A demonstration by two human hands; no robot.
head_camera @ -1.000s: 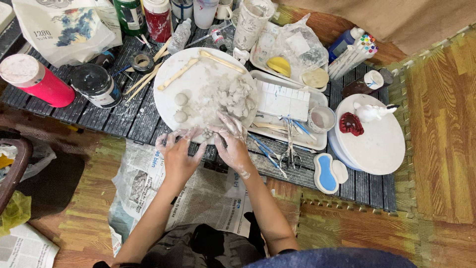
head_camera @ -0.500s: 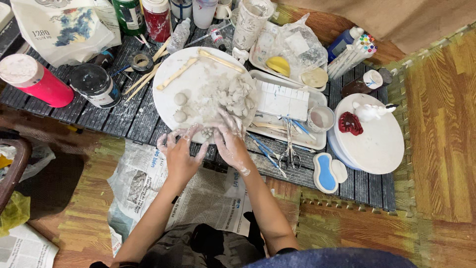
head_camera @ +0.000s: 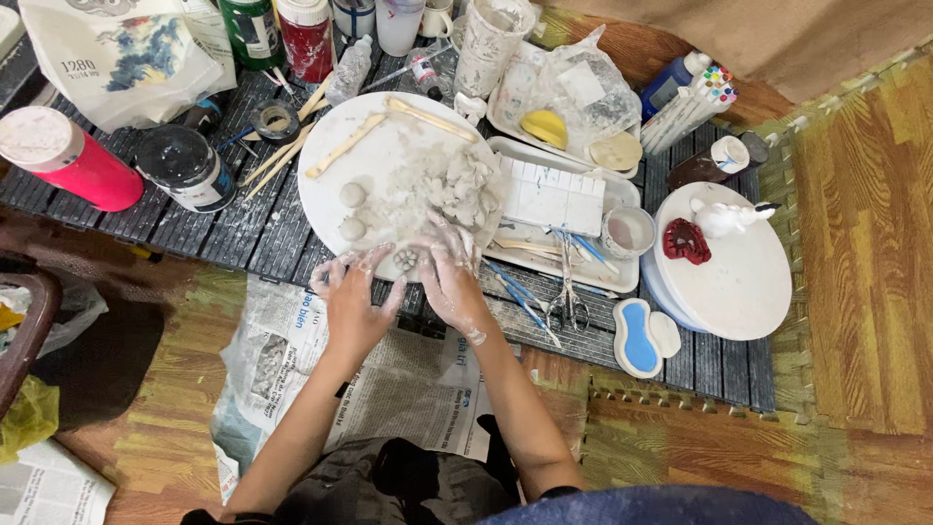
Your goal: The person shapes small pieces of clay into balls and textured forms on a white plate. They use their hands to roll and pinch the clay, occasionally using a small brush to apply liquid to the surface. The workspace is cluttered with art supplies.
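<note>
both clay-smeared hands, left hand [head_camera: 352,301] and right hand [head_camera: 449,282], fingers loosely spread and gripping nothing, rest around a small clay piece [head_camera: 406,260] at the near rim of the round white board [head_camera: 335,136].

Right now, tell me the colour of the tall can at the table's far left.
Bright pink can with a whitish lid, seen in the head view.

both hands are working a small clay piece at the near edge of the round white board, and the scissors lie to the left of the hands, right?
Not quite. The head view shows the scissors lying to the right of the hands, beside the right hand. The rest holds: with the left hand it works a small clay piece at the round white board's near edge.
</note>
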